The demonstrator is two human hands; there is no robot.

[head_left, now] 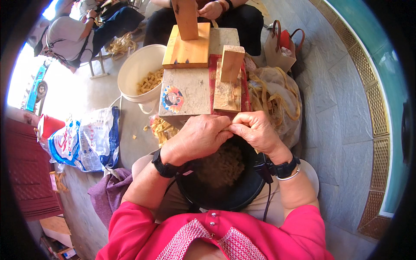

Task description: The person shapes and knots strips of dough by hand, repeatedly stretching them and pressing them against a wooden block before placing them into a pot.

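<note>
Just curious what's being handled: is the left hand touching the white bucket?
Apart: the head view shows the pale stand between the left hand and the white bucket.

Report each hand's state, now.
Left hand: closed; whether it holds anything cannot be told.
Right hand: closed in a pinch; anything held is hidden.

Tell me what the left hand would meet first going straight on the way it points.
Most likely the right hand, directly ahead of the left hand and seemingly touching it, though depth there is hard to judge.
</note>
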